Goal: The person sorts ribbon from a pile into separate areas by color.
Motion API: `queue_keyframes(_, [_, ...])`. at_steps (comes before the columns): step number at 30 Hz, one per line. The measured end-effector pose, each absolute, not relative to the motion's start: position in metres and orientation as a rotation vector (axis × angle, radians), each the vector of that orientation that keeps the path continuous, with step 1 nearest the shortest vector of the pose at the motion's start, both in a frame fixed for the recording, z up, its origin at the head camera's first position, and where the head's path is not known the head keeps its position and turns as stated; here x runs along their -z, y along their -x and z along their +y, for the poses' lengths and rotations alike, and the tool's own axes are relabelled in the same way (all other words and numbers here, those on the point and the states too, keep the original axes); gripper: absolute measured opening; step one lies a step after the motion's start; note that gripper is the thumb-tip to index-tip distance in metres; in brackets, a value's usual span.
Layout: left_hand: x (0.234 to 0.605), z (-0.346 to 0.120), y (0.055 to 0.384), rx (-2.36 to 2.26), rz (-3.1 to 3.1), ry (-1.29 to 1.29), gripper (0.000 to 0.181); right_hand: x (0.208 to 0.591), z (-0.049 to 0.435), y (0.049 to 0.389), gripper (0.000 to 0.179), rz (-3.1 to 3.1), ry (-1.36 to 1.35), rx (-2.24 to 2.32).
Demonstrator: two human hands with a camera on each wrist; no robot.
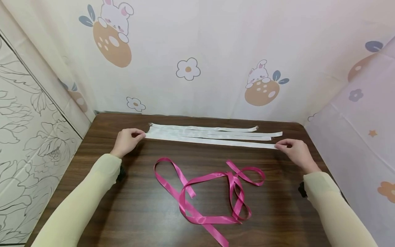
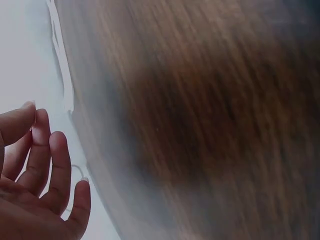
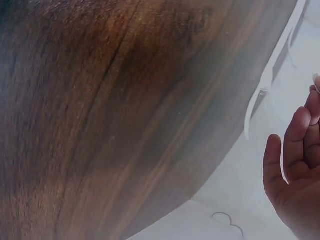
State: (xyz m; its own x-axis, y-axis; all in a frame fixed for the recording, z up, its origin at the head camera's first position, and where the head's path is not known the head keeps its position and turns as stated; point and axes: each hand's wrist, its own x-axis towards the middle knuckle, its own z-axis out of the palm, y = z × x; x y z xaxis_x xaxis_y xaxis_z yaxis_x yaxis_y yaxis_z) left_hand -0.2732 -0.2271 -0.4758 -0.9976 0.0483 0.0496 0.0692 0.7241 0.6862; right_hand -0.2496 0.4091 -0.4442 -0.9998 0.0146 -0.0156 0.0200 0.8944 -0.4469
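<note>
A white ribbon [image 1: 213, 141] is stretched nearly straight between both hands at the far side of the table. My left hand [image 1: 127, 140] pinches its left end between thumb and forefinger, and my right hand [image 1: 294, 151] pinches its right end the same way. Just behind it lie several more white ribbons [image 1: 203, 128], side by side and of unequal length, some with frayed ends. In the left wrist view the left hand [image 2: 45, 175] shows thumb and forefinger together, other fingers loosely bent. Only part of the right hand [image 3: 300, 165] shows in the right wrist view.
A long pink satin ribbon [image 1: 213, 219] lies in loose loops on the near middle of the dark wooden table [image 1: 139, 219]. A pale curtain [image 1: 216, 92] with rabbit and flower prints hangs right behind the table's far edge. A flower-patterned panel [image 1: 24, 137] stands on the left.
</note>
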Motion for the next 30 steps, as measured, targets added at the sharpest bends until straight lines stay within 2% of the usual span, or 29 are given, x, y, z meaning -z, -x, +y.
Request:
queue_keyframes(19, [0.488, -0.213, 0.286, 0.948, -2.949, -0.058, 0.026, 0.469, 0.404, 0.271, 0.032, 3.12, -0.063, 0.623])
queue_keyframes(30, [0.49, -0.211, 0.289, 0.899, -2.96, -0.114, 0.025, 0.472, 0.395, 0.278, 0.033, 3.113, -0.158, 0.533])
